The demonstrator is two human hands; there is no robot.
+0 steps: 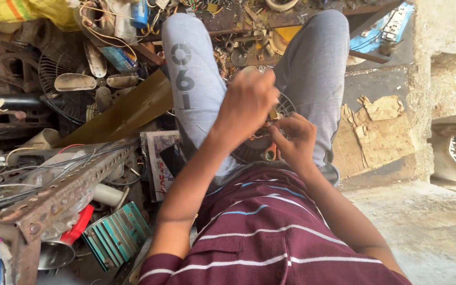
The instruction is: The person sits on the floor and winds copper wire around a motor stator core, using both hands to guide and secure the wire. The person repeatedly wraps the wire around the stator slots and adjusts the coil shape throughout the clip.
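Note:
I sit with my knees up in grey trousers, looking down at my lap. A round wire fan guard (pixel 286 105) rests between my legs. My left hand (pixel 246 103) is raised over it with its fingers closed around something small that is hidden behind the hand. My right hand (pixel 294 140) pinches a small part at the guard's middle. An orange-handled tool (pixel 271 153) lies just below my right hand on the guard.
A heap of scrap fills the left: an old fan with dusty blades (pixel 80 84), a rusty perforated angle bar (pixel 64 192), wires, a red piece (pixel 77 224) and a teal-striped coil (pixel 117 235). Torn cardboard (pixel 378 134) lies on the right, concrete floor (pixel 434 227) beside me.

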